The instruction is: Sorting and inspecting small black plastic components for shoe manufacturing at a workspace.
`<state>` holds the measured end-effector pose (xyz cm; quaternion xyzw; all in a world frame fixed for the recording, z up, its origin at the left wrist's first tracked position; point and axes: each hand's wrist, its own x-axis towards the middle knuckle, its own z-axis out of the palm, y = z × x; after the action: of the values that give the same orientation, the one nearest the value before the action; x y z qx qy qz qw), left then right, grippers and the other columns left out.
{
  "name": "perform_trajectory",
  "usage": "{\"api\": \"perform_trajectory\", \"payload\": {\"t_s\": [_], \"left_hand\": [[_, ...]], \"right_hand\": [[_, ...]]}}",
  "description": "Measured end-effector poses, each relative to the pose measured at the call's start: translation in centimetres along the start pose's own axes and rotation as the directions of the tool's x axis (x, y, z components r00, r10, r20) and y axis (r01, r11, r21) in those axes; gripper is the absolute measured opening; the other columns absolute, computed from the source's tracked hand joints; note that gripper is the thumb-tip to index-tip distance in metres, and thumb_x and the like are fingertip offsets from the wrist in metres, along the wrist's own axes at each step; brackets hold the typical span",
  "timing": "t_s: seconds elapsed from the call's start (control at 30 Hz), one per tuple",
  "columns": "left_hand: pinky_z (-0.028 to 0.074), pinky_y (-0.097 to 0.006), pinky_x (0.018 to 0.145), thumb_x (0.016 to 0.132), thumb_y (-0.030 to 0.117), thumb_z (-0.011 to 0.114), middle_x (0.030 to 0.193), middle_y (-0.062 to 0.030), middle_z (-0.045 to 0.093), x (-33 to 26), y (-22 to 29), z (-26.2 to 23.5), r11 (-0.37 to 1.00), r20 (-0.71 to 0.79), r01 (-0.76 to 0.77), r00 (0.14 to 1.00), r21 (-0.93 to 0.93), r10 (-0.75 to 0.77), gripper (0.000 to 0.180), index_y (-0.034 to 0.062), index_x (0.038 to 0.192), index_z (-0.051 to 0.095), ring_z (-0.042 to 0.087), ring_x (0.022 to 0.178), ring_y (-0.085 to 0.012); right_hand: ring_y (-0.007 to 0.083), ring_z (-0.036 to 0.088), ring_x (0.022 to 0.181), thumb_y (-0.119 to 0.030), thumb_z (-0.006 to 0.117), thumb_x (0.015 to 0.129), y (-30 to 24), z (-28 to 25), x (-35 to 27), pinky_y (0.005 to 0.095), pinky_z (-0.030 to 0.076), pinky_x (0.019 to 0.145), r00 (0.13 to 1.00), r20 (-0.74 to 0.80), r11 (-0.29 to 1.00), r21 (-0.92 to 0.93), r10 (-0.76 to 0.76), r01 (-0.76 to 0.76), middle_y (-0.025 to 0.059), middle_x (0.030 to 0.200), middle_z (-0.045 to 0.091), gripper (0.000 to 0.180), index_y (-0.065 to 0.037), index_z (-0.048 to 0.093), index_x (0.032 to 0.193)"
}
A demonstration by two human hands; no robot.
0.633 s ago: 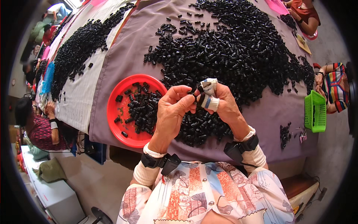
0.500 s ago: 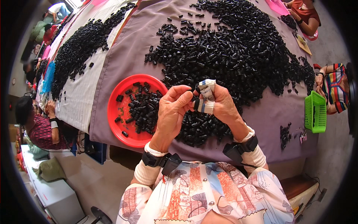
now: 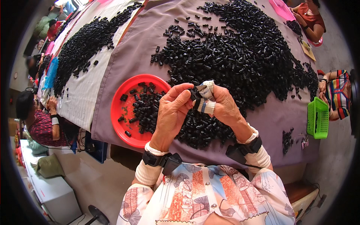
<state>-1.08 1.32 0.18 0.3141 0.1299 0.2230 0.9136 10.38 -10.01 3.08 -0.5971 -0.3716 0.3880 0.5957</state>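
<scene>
Over the near edge of a large heap of small black cylindrical parts [image 3: 225,60], my two hands meet at chest height. My left hand [image 3: 173,110] is closed, pinching a small black part [image 3: 194,92] between thumb and fingertips. My right hand [image 3: 228,105] is closed beside it, its thumb and finger bent toward the same part. Striped white knit sleeves [image 3: 206,107] cover those right fingertips, one with a worn grey patch, and hide what they grip. Just left of my left hand, a round red tray [image 3: 119,108] contains more black parts.
Mauve cloth [image 3: 123,63] covers the table. A green plastic basket [image 3: 312,125] stands at the right edge, near a few loose parts [image 3: 288,140]. A second black heap [image 3: 84,48] lies on pale cloth at left. Co-workers sit along both sides. Dark devices [image 3: 247,146] are strapped to my wrists.
My hands stay together; the right fingers have turned slightly, and the black part shows more clearly between the fingertips. The whole view has shifted a little.
</scene>
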Motion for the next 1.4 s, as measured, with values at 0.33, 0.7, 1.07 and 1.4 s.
{"api": "perform_trajectory", "payload": {"t_s": [0.33,0.7,1.07,1.4], "left_hand": [[0.050,-0.025,0.072,0.087,0.007,0.053,0.090,-0.0085,0.062,-0.1,0.4,-0.1,0.981,0.086,0.030,0.996,-0.193,-0.014,0.021,-0.0011,0.107,0.055,0.060,0.076,-0.0119],[0.049,-0.023,0.069,0.087,0.007,0.053,0.089,-0.0083,0.063,0.0,0.5,0.2,0.990,0.067,0.078,0.995,-0.120,-0.070,0.022,-0.0012,0.108,0.055,0.060,0.075,-0.0105],[0.049,-0.021,0.066,0.086,0.007,0.055,0.090,-0.0065,0.063,0.2,0.5,-0.2,0.993,0.034,0.099,0.995,-0.071,-0.097,0.020,-0.0015,0.105,0.057,0.058,0.071,-0.0088],[0.050,-0.021,0.061,0.086,0.006,0.055,0.089,-0.0086,0.063,0.1,0.5,-0.2,0.990,0.020,0.127,0.992,-0.054,-0.126,0.019,-0.0023,0.102,0.058,0.059,0.067,-0.0102]], "right_hand": [[0.0106,0.050,0.061,-0.028,0.067,0.077,-1.7,-0.4,0.7,0.0265,0.041,0.056,0.998,0.041,0.981,-0.193,0.043,-0.034,0.0049,0.068,0.056,0.031,-0.001,0.057,0.090],[0.0216,0.052,0.059,-0.035,0.071,0.067,-0.4,-1.2,1.7,0.0324,0.041,0.055,0.991,0.131,0.929,-0.364,-0.019,0.066,0.0114,0.065,0.056,0.040,-0.001,0.052,0.079],[0.0281,0.054,0.060,-0.036,0.069,0.066,-0.2,-1.4,2.1,0.0359,0.042,0.057,0.986,0.161,0.910,-0.415,0.051,0.021,0.0139,0.066,0.056,0.041,-0.001,0.052,0.076],[0.0220,0.050,0.055,-0.028,0.066,0.066,-0.2,-1.5,1.8,0.0337,0.040,0.054,0.977,0.200,0.920,-0.392,0.075,0.009,0.0120,0.061,0.053,0.033,0.000,0.051,0.074]]}}
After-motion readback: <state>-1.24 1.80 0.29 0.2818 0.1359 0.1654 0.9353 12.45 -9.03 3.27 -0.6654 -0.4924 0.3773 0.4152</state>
